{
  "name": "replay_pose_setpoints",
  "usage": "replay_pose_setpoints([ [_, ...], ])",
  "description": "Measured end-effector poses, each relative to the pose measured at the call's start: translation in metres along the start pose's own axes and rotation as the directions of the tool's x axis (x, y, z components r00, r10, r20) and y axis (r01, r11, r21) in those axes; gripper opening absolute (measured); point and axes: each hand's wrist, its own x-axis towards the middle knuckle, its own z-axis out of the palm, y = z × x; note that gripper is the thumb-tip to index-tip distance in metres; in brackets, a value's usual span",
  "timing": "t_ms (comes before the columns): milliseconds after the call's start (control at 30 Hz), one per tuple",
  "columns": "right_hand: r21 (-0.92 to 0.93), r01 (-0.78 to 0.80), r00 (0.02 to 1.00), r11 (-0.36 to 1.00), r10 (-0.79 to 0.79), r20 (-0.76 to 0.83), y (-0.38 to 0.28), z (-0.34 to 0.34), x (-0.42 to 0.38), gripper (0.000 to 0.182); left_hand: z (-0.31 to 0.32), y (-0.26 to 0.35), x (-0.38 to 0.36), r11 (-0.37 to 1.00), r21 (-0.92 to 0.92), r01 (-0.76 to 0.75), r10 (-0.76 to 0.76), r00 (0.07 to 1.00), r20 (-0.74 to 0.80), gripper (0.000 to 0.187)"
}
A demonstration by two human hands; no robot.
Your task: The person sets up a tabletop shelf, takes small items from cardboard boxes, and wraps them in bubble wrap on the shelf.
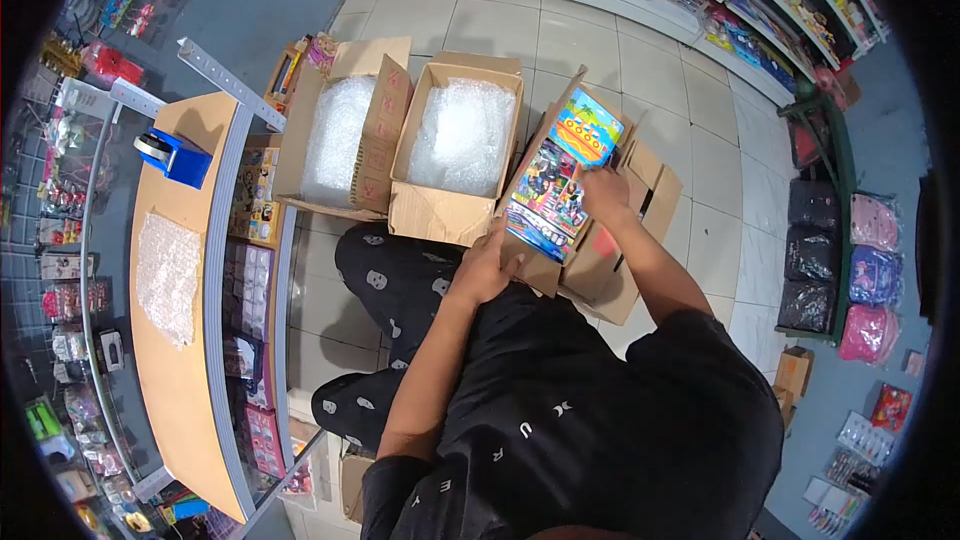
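Picture packs [546,185] lay in the open carton [532,271] | left grip [487,268], thumb spread, against its near corner | right grip [607,195] curled over packs | holds I couldn't tell | steady carton, light touch seemed best

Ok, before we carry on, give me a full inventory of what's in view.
Bubble-wrap-filled boxes: two, brown, floor, left of packs
Packs: several, multicoloured, in box between hands
Box flaps: several, brown, right of packs
Tape dispenser: one, blue, on counter
Bubble wrap sheet: one, clear, on counter
Counter: one, tan top, left
Stocked shelves: several, white-edged, top
Dark packs: three, blackish, right
Bright wrapped packs: three, pink and blue, right
Small goods: too many to count, mixed colours, left and lower right
Floor: tiled, pale
Trousers: black, pale print, lower centre
Shirt: black, bottom
Left hand: one, at box's near edge
Right hand: one, at packs
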Motion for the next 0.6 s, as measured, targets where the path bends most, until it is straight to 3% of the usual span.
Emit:
replay_pose_setpoints([
  [167,-0.111,0.07,0.997,0.991,-0.066,0.036,-0.019,0.009,0.047,0.029,-0.002,0.003,-0.001,1.0,-0.013,0.012,-0.012,1.0,-0.009,0.09],
  [267,-0.186,0.027,0.96,0.982,0.026,0.28,-0.025,-0.012,0.062,0.03,-0.007,0.004,-0.002,0.988,-0.048,0.144,-0.14,0.987,0.082,0.089],
  [467,-0.195,0.049,0.974,0.979,-0.004,0.226,-0.008,-0.009,0.076,0.029,-0.002,-0.006,-0.005,0.999,-0.014,0.042,-0.042,0.999,0.006,0.085],
  [600,-0.232,0.16,0.94,0.96,-0.077,0.331,-0.018,-0.053,0.061,0.034,0.001,-0.009,-0.004,1.0,-0.01,0.025,-0.025,1.0,0.012,0.085],
])
